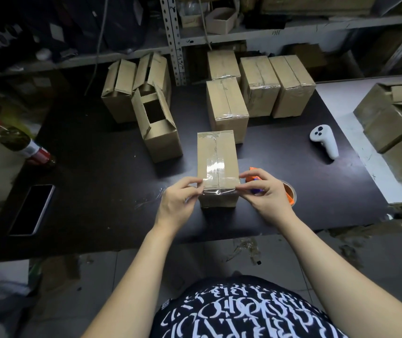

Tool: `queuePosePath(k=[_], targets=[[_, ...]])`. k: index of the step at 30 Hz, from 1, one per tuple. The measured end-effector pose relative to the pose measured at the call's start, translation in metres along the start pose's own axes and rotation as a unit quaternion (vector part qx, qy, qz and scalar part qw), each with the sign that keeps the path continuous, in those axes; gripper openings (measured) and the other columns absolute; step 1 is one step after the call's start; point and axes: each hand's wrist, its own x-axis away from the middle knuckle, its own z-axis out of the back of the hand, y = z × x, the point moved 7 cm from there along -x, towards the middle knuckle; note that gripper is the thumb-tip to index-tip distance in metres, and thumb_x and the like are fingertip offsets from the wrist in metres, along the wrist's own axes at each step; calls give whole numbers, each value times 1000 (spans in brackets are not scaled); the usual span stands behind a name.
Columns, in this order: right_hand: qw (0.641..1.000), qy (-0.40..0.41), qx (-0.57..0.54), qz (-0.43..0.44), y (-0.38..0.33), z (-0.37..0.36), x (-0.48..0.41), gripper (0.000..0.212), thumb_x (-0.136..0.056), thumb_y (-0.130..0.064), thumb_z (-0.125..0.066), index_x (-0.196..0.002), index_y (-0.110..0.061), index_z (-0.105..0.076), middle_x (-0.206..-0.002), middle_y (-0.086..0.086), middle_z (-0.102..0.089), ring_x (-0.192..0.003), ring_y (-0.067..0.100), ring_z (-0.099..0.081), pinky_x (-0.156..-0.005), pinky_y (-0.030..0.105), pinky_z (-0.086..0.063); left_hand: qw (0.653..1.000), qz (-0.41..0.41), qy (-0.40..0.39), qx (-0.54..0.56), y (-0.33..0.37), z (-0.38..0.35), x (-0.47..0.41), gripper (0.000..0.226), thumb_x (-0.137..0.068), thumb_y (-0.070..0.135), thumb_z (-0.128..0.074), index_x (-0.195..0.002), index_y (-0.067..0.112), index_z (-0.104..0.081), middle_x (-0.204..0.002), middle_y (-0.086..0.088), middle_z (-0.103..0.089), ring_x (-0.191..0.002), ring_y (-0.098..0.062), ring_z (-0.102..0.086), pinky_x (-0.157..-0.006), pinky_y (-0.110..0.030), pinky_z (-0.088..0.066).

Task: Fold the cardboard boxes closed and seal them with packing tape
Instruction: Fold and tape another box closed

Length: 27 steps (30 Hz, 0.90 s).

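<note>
Dark worktop [97, 167], shelving behind. Box [219, 147] upright at near centre, flaps closed, clear tape [216, 167] along its top seam. Left hand [178, 203] pinches the box's near-left top corner; right hand [266, 193] pinches the near-right corner. Orange dispenser [290, 201] just behind right hand. Four sealed boxes [226, 106] far right; three open boxes [161, 132] far left. Phone [31, 208], bottle [24, 145] left; white controller [324, 141] right.

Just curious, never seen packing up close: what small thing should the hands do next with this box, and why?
Probably press the tape end flat down the near side of the box. Both the left hand and right hand pinch its near top edge, where the tape end looks wrinkled, not stuck flat.
</note>
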Motion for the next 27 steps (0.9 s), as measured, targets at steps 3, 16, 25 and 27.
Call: queuePosePath(k=[3,16,25,27], targets=[[999,2,28,31,-4,1,-1,11,-84,-12,-84,-92,-20,-84,-118,-6,-71,-109,16,-67,-81,31,-57,999,-18,30,-13,5,1,4,10,-90,-1,-71,-96,-2,-79,-112,-10,-76,-98,-24,-74,-85,-40,-59],[1000,-11,16,-4,-6,-2,0,15,-88,-5,-77,-93,-16,-84,-110,-10,-76,-105,2,-69,-87,26,-57,984,127,7,128,-20,2,7,18,-85,-8,-75,-96,5,-81,-111,4,-75,-104,-10,-72,-80,-31,-57],[998,62,5,-21,-10,-8,-5,24,-70,-21,-95,-65,-11,-74,-93,-2,-74,-93,6,-68,-84,9,-45,978,184,7,95,-13,3,-6,21,-75,13,-91,-66,6,-73,-96,3,-75,-88,-4,-68,-67,-22,-49],[999,47,25,4,-11,-6,-5,21,-70,-20,-95,-68,-11,-75,-95,-2,-73,-94,7,-67,-83,11,-45,984,159,11,82,-11,2,-7,21,-72,3,-91,-67,2,-70,-94,-4,-74,-91,2,-67,-66,-30,-53]])
